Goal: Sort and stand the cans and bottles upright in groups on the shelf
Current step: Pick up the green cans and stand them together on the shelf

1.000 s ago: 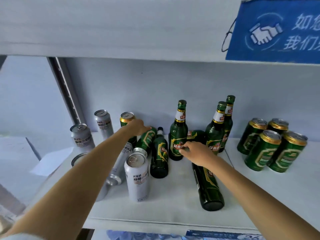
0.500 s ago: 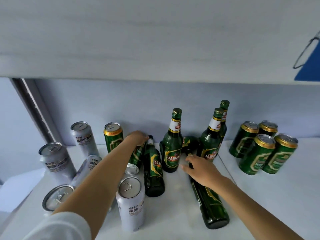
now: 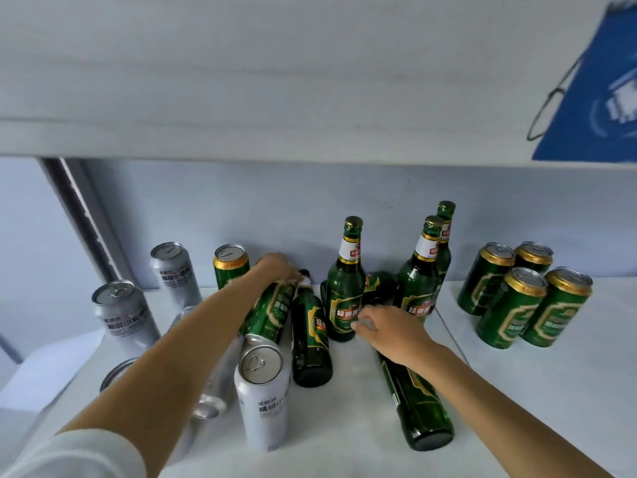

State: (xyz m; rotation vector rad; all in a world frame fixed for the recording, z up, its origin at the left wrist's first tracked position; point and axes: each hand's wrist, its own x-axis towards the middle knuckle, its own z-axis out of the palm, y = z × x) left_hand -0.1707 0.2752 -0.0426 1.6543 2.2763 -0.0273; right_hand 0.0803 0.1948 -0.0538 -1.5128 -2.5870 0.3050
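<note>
I count six green glass bottles point(image 3: 345, 294): three upright, two lying flat, and one on its side behind them, mostly hidden. Green cans point(image 3: 506, 308) come to six: four grouped at the right, one upright far left, one tilted. Silver cans point(image 3: 262, 391): five visible, two partly hidden.

left arm: white sleeve point(image 3: 79, 453) | right arm: bare, no sleeve
</note>
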